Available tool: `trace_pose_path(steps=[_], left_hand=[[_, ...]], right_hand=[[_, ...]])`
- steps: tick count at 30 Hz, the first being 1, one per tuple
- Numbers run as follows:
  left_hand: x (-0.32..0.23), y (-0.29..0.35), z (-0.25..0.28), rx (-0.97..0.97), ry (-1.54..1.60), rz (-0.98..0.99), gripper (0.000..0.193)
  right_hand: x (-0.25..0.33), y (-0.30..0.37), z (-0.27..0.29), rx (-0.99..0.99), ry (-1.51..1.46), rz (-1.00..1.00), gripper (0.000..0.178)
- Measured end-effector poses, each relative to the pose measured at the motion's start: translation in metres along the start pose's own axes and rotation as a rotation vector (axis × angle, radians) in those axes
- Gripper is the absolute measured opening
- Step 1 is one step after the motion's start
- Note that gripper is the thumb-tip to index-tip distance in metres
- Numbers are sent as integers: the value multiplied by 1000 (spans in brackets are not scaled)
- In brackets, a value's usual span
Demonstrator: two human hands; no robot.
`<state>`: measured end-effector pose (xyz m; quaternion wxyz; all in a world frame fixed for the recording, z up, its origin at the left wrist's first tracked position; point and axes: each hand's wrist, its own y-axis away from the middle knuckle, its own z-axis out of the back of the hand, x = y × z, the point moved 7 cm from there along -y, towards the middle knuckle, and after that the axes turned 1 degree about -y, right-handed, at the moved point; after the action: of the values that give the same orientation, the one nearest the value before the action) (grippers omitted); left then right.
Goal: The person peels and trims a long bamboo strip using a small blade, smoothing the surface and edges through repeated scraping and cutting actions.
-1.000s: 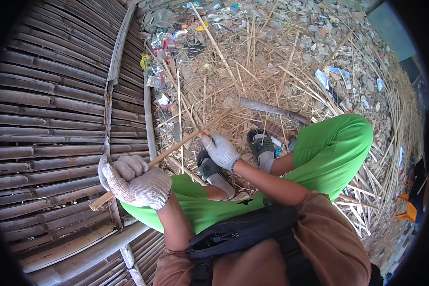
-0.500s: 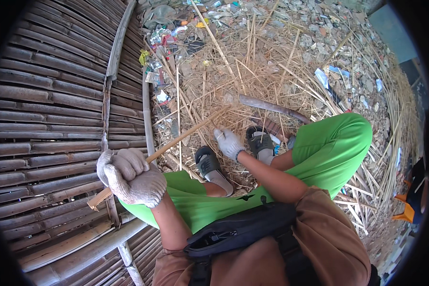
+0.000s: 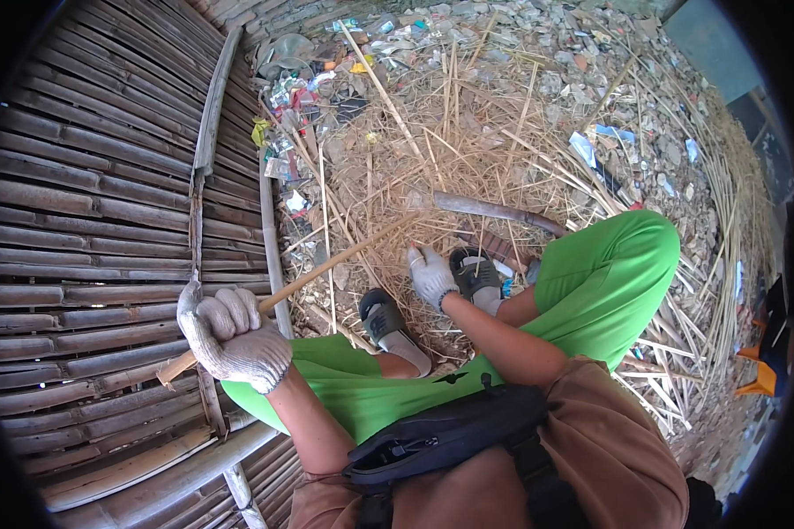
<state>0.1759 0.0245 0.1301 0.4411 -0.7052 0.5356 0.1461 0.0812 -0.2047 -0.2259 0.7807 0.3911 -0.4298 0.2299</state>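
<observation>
My left hand point(image 3: 234, 339), in a whitish knit glove, is closed round a long, thin bamboo strip point(image 3: 326, 266). Its thumb points up and away from the curled fingers. A frayed short end of the strip sticks out below the hand; the long end slants up to the right over the straw. Near that far end is my right hand point(image 3: 432, 278), gloved too, its fingers drawn together. Something small and reddish shows at its fingertips, too small to name. Just beyond it lies a long, curved, grey-brown piece point(image 3: 498, 212) on the ground.
On the left runs a slatted bamboo platform point(image 3: 97, 256). Straw and bamboo splinters point(image 3: 468, 159) cover the ground around my sandals point(image 3: 384, 316). Litter point(image 3: 300, 97) lies at the far left, and a bundle of long strips point(image 3: 723, 194) at the right. An orange object point(image 3: 756, 370) stands at the far right.
My left thumb has lifted away from the fingers, which still grip the strip. My right hand has shifted slightly right and down. The whole view has tilted a little.
</observation>
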Motion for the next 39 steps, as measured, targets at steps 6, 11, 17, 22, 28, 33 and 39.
trace_pose_path(steps=[6,11,17,22,28,33,39], left_hand=[[10,1,-12,71,10,29,37],[7,-1,-17,168,18,36,37],[5,5,-32,219,-25,18,37],[9,10,-38,306,-11,33,37],[1,7,-19,378,27,31,36],[8,3,-29,524,77,89,35],[4,3,-28,500,52,63,35]], right_hand=[[3,4,-4,-16,44,48,52],[45,28,-2,-10,-3,237,53],[78,32,-19,21,125,254,48],[-1,-23,-3,26,212,18,52],[61,18,-6,7,52,221,54],[89,38,-15,131,7,303,53],[173,111,-9,203,-39,670,49]])
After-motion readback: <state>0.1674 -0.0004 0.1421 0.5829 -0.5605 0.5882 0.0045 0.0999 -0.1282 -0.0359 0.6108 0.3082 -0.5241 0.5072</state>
